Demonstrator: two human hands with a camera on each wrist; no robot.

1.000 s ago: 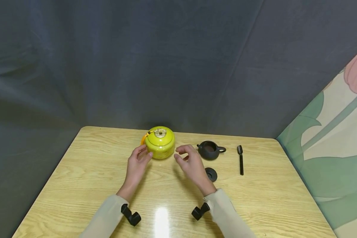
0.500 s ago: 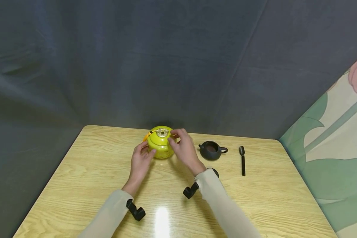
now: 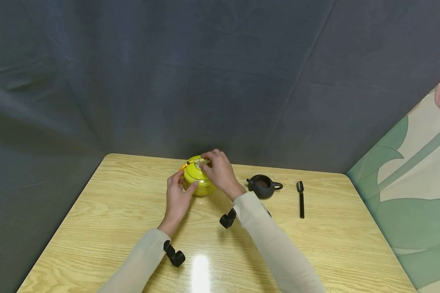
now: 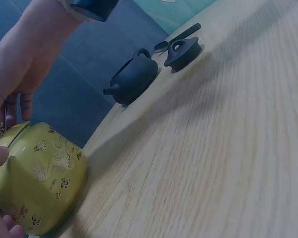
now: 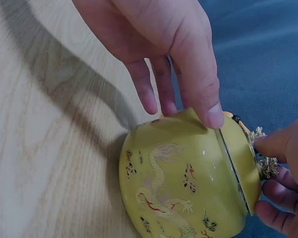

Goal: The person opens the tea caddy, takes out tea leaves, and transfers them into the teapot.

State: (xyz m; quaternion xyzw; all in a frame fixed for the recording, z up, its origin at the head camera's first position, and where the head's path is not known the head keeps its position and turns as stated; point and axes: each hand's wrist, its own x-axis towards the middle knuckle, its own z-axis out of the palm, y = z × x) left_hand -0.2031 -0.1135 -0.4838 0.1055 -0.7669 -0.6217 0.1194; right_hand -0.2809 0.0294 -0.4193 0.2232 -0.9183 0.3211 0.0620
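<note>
Right grip [image 3: 221,170] pinches the gold knob [image 5: 269,167], wider left grip [image 3: 178,197] holds the jar [image 5: 181,173] near the table's far edge [image 3: 150,158].

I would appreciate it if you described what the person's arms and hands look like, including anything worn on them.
The left sleeve and right sleeve are long, plain and pale cream. The left camera and right camera, worn at the wrists, are black, with blunt, rounded ends. The left hand and right hand wear no gloves.
</note>
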